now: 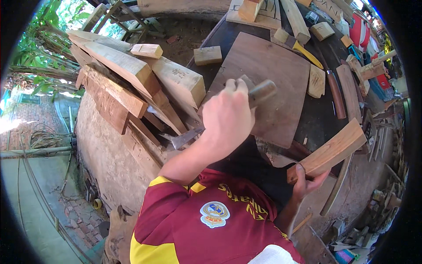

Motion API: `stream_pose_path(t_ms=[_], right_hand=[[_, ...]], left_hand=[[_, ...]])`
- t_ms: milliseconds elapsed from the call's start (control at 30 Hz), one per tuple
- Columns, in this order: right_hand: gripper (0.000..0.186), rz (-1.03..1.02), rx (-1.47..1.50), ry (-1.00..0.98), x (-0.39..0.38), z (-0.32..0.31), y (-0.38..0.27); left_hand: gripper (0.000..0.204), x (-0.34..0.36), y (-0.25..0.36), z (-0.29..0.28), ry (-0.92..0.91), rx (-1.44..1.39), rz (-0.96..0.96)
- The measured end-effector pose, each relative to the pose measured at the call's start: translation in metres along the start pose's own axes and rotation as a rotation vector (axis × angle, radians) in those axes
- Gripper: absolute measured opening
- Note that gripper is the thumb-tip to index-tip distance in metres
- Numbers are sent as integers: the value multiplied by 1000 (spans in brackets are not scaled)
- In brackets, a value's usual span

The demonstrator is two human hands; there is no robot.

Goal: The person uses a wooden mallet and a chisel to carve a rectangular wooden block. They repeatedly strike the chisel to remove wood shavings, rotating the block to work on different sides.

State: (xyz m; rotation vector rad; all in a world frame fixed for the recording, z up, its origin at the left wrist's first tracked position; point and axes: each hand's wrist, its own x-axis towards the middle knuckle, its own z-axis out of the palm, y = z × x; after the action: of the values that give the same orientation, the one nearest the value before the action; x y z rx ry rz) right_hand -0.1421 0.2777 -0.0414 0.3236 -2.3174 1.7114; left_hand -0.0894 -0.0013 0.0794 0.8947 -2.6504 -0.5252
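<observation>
Maroon shirt [189, 233] nearest, bottom centre. Best to hold wooden block [332, 152] steady by its near end, wrist firm, and steer blurred tool [263, 91] well wide of those fingers. Probably worth bracing the block before putting any load on it. Left grip [226, 112]: fingers curled round the tool, above brown board [281, 114] on dark table [316, 119]; back of hand up, elbow bent out left. Right grip [303, 185]: pinching the block, thumb on top, fingers under. Block right of the body, sloping away rightward; cannot tell clearance to table.
</observation>
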Motion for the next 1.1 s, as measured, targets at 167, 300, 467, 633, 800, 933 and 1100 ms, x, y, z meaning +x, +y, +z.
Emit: stream_pose_path(t_ms=[167,300,467,633,800,933,1100], right_hand=[[86,15,34,-17,-2,2,0],[87,24,54,-18,-4,3,4],[88,-87,10,-59,1,0,13],[89,-35,2,-31,0,0,13],[96,-78,-82,-42,2,-5,25],[98,-124,-186,-31,2,-6,26],[95,-84,-171,-34,3,-4,16]], left_hand=[[36,11,-12,3,103,132,-146],[42,8,-11,4,171,118,-71],[27,-7,22,-1,110,-251,162],[22,-3,58,-2,-98,-433,525],[19,23,68,-1,33,-438,524],[20,40,63,4,211,-472,421],[26,50,57,0,358,-577,335]])
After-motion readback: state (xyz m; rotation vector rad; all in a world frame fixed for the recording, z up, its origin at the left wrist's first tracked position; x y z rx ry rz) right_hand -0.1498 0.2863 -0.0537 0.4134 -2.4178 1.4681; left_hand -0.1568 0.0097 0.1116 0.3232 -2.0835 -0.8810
